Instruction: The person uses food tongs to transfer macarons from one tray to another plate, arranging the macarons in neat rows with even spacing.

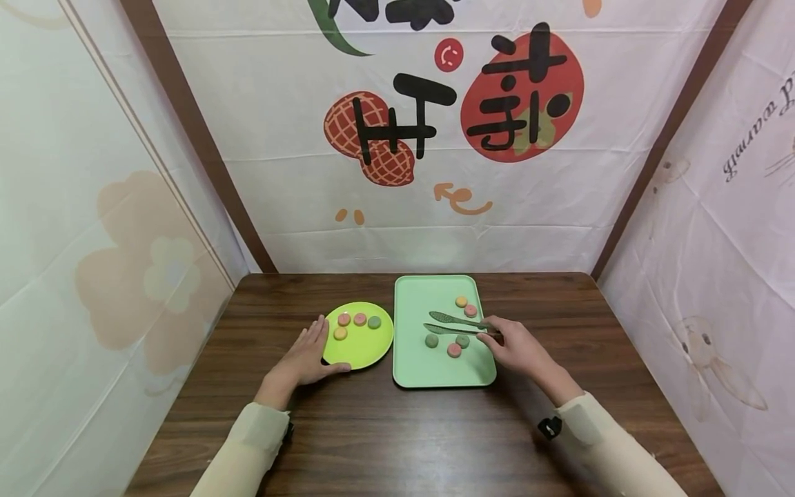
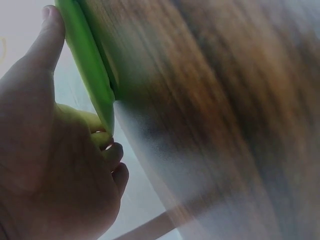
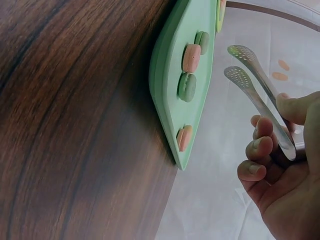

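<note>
Near the far middle of the worktop [image 1: 385, 442], a pale green tray [image 1: 435, 369] sits just right of a round lime plate [image 1: 379, 345]; the two nearly touch.

Right hand [image 1: 518, 348]: grasping metal serving tongs [image 1: 456, 323] at the hinge end, fingers curled round the handle. Tongs' long axis runs roughly left–right, parallel to the worktop's far edge; the perforated tips point left, over the tray, blades slightly parted and holding nothing.

Macarons on tray: five. A green one [image 1: 431, 340], a second green and a pink lie just below the tips, toward the near edge; an orange and a pink lie beyond them, toward the far edge. Right hand is the nearer one to all of these.

Left hand [image 1: 307, 359]: fingers and thumb clasp the plate's left rim. Plate carries four macarons.
</note>
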Demonstrator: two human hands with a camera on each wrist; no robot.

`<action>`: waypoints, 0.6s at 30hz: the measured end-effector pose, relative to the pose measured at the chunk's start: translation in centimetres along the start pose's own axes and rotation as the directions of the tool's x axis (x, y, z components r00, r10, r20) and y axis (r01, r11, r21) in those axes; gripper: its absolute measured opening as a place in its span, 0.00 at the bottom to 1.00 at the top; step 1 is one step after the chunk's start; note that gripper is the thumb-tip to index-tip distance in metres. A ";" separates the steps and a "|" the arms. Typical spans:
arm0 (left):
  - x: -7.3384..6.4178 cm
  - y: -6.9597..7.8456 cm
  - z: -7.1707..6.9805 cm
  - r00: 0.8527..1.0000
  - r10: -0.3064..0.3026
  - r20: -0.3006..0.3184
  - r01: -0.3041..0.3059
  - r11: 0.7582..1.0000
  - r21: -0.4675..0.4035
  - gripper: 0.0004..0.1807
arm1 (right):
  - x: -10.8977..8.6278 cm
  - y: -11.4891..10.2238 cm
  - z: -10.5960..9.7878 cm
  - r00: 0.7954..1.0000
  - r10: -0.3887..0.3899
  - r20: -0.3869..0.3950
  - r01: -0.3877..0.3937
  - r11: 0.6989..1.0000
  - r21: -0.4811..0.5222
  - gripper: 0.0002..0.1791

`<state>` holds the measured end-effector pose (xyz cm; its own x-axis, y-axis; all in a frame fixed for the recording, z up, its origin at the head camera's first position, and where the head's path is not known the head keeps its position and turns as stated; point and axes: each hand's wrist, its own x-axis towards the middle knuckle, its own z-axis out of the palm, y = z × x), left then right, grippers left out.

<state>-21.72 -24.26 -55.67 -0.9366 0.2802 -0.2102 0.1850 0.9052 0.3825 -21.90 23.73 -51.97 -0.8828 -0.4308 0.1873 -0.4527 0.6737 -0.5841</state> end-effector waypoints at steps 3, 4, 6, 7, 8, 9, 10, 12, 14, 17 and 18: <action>0.0 0.0 0.0 1.000 0.002 0.001 -0.002 1.000 -0.002 0.72 | -0.2 0.0 -0.1 1.000 0.006 0.011 -0.005 1.000 -0.012 0.16; 0.0 0.0 -0.1 1.000 0.003 0.000 -0.003 1.000 -0.003 0.72 | -0.3 0.1 -0.1 1.000 0.007 0.012 -0.007 1.000 -0.013 0.15; 0.0 0.0 -0.1 1.000 0.003 -0.001 -0.003 1.000 -0.002 0.72 | -0.5 0.1 -0.2 1.000 0.007 0.017 -0.007 1.000 -0.017 0.13; 0.0 0.0 -0.1 1.000 0.003 -0.001 -0.003 1.000 -0.002 0.72 | -0.6 0.1 -0.2 1.000 0.007 0.020 -0.007 1.000 -0.018 0.13; 0.0 0.1 -0.1 1.000 0.003 -0.002 -0.003 1.000 -0.002 0.72 | -0.7 0.2 -0.2 1.000 0.007 0.025 -0.007 1.000 -0.016 0.13; -0.1 0.1 -0.1 1.000 0.002 -0.002 -0.002 1.000 -0.001 0.72 | -0.8 0.2 -0.2 1.000 0.007 0.030 -0.006 1.000 -0.013 0.13; -0.1 0.1 -0.1 1.000 0.001 -0.002 -0.001 1.000 0.000 0.72 | -0.9 0.2 -0.2 0.999 0.006 0.035 -0.006 1.000 -0.009 0.13; -0.1 0.2 -0.1 1.000 0.000 -0.002 0.000 1.000 0.000 0.72 | -1.1 0.2 -0.2 0.999 0.003 0.045 -0.003 1.000 -0.003 0.13; -0.1 0.2 -0.1 1.000 -0.001 -0.001 0.001 1.000 -0.002 0.72 | -1.3 0.3 -0.2 0.999 -0.001 0.050 0.001 1.000 0.003 0.13; -0.1 0.3 -0.1 1.000 -0.004 0.000 0.004 1.000 -0.007 0.72 | -1.5 0.4 -0.1 0.999 -0.008 0.050 0.008 1.000 0.010 0.13; -0.1 0.3 -0.1 1.000 -0.004 0.000 0.004 1.000 -0.007 0.72 | -1.5 0.4 -0.1 0.999 -0.009 0.050 0.009 1.000 0.010 0.13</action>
<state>-21.63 -24.08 -55.42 -0.9373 0.2767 -0.2120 0.1790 0.9039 0.3884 -20.77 24.71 -52.45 -0.8713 -0.4662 0.1534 -0.4592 0.6642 -0.5899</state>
